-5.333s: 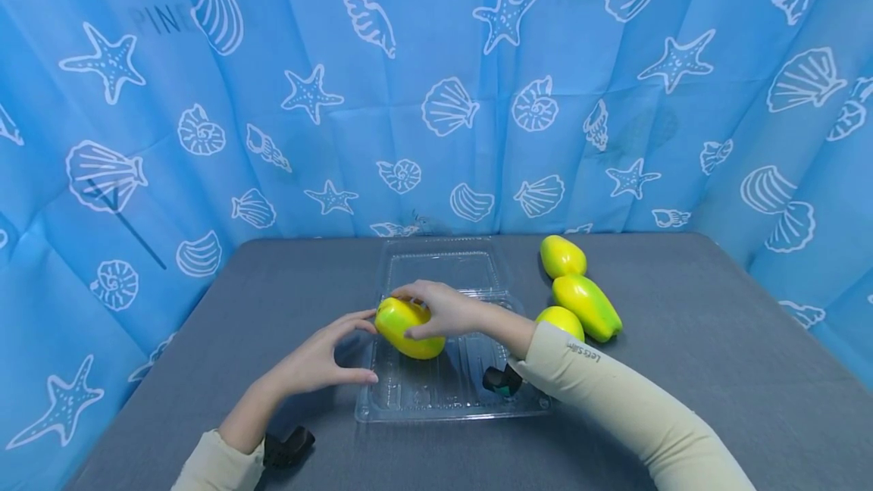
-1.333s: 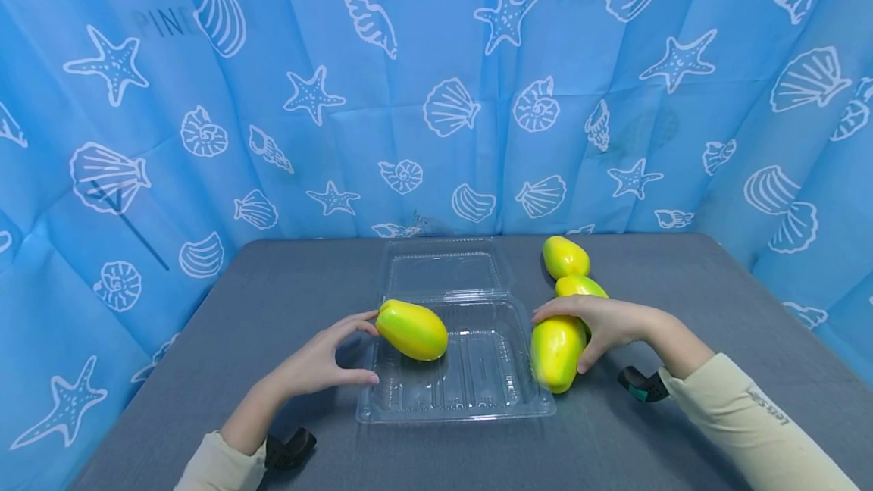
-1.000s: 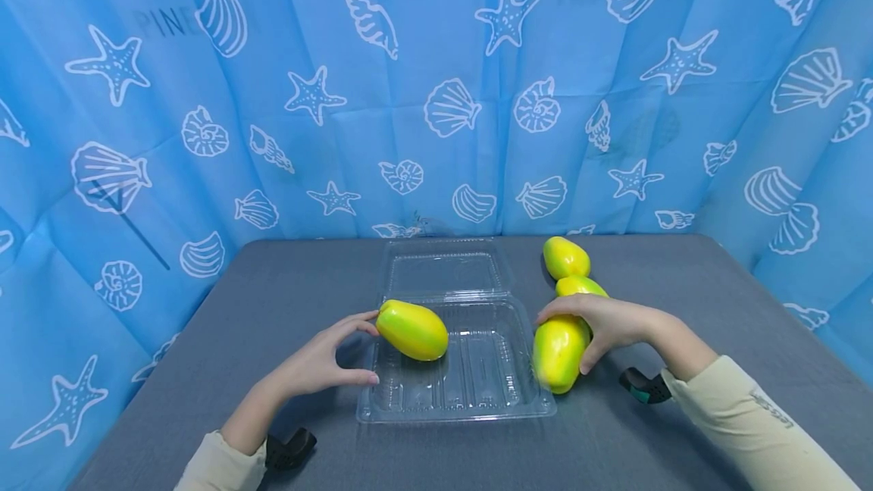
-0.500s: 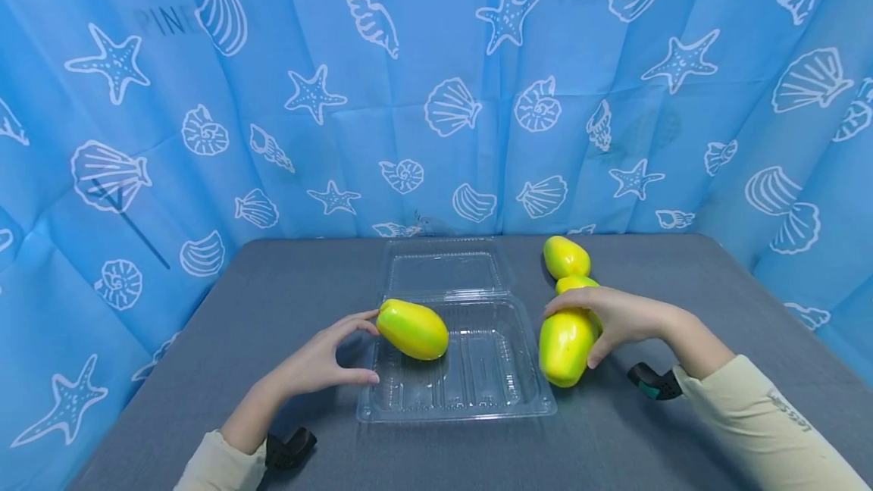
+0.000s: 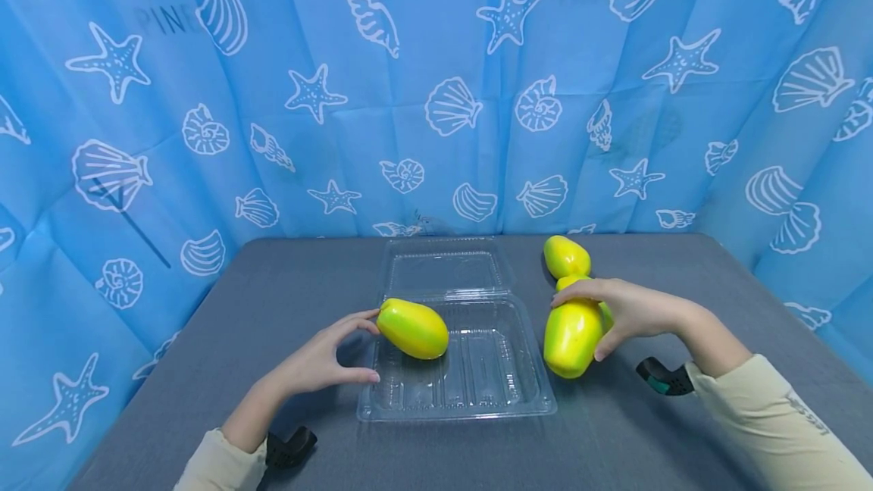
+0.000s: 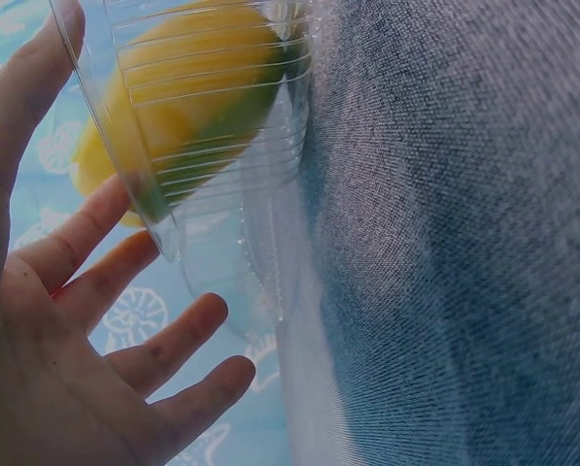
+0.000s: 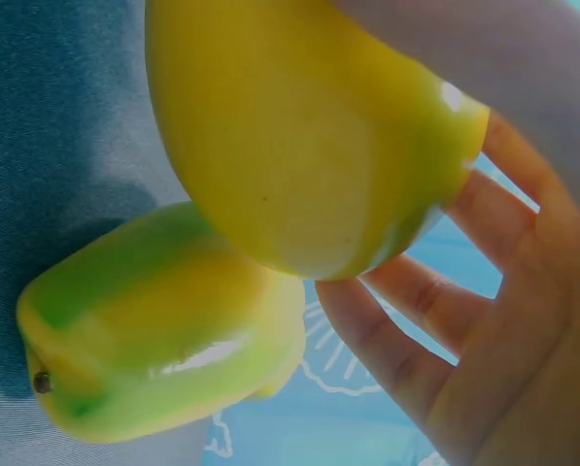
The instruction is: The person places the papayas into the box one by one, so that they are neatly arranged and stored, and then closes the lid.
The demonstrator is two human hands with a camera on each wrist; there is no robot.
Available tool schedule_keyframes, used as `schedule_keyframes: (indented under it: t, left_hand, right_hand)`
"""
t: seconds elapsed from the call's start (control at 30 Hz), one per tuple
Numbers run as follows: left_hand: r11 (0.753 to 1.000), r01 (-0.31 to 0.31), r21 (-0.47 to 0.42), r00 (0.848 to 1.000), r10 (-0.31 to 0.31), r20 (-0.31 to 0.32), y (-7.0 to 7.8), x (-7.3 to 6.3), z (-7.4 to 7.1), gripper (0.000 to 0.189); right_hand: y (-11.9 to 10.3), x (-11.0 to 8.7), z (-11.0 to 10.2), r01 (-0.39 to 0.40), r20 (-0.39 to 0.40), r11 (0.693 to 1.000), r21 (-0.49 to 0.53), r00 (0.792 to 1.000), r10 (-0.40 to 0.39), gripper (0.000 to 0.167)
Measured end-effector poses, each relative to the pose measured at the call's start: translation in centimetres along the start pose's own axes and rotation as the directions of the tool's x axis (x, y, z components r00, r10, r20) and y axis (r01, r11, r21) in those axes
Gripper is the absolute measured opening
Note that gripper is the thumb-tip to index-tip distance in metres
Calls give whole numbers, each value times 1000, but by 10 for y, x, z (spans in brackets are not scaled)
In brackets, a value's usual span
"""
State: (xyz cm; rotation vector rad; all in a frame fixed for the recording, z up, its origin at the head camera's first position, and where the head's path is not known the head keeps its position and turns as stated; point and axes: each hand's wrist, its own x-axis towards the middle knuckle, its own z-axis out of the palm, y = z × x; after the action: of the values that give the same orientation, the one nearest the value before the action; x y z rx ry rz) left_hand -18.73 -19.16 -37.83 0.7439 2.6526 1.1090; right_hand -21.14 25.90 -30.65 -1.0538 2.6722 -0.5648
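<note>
My right hand grips a yellow-green papaya from above, fingers on its far side and thumb on its near side. In the right wrist view this papaya appears raised, overlapping a second, greener papaya that lies on the table. My left hand is at the left rim of a clear plastic clamshell box, its fingers loosely spread; in the left wrist view a fingertip meets the rim. One papaya lies slantwise in the box's left half, seen through the ribbed wall.
The box's lid lies folded back toward the curtain. Another papaya lies at the back right, close to the partly hidden one. A grey cloth covers the table, and a blue shell-print curtain hangs behind it.
My right hand has left the papaya in the box and taken another at the right. Over the last second it has shifted that papaya slightly back and right. My left hand stays put.
</note>
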Motion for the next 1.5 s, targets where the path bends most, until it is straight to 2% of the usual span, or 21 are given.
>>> schedule_keyframes:
  t: [0.2, 0.6, 1.5]
  left_hand:
    - [1000, -3, 7, 1000, 3, -1, -1, 0, 0, 49]
    - [1000, -5, 4, 1000, 5, 1, -1, 0, 1, 49]
    - [1000, -4, 5, 1000, 4, -2, -2, 0, 1, 48]
  right_hand:
    - [-3, -1, -3, -12, -16, 1000, 9, 1000, 12, 72]
    - [-3, -2, -7, 76, -68, 997, -4, 995, -76, 73]
    - [-26, 11, -9, 80, -107, 996, 29, 991, -76, 69]
